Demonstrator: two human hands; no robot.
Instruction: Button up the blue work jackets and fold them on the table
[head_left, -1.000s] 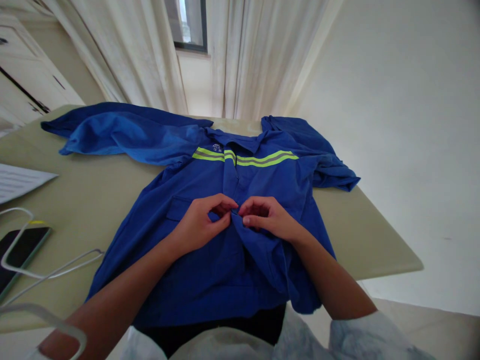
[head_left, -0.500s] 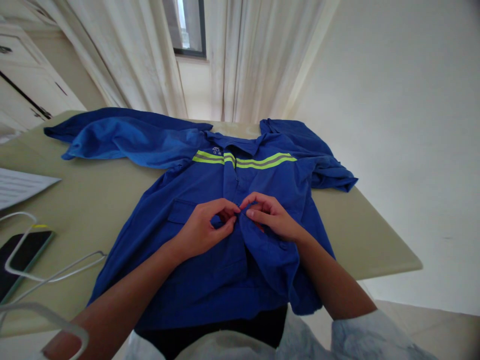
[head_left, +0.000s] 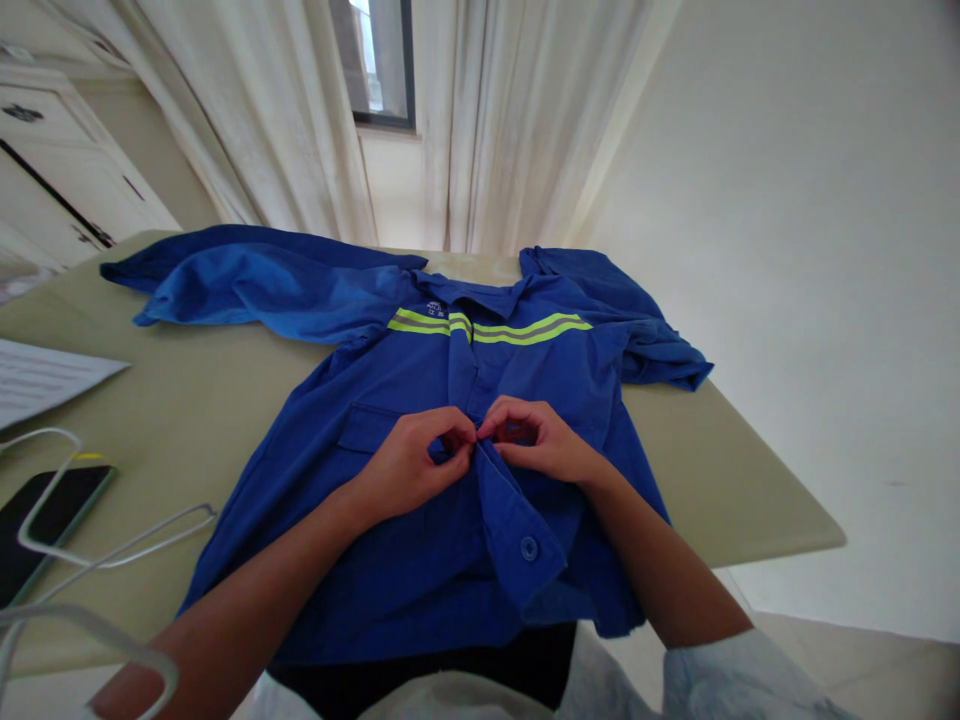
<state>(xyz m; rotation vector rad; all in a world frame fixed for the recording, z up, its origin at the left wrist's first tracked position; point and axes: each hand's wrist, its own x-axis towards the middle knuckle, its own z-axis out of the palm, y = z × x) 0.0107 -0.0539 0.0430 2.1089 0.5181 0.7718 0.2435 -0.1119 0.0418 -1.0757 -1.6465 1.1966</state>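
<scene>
A blue work shirt [head_left: 390,520] with a yellow and grey reflective band [head_left: 525,328] lies front up on a beige table [head_left: 187,400]. Its sleeves are spread to both sides. My left hand [head_left: 412,462] and my right hand [head_left: 536,445] meet at the middle of the shirt's front opening, fingers pinched on the two fabric edges. Below my hands the right edge is turned over, and a blue button [head_left: 529,548] shows on it.
A sheet of paper [head_left: 45,375] lies at the table's left edge. A dark phone [head_left: 45,520] and a white cable [head_left: 112,545] lie nearer to me on the left. Curtains and a window stand behind the table. The table's right edge drops to a pale floor.
My hands stay pinched together at the shirt's front. The flap below them has turned over, so a button now shows. The view has shifted slightly.
</scene>
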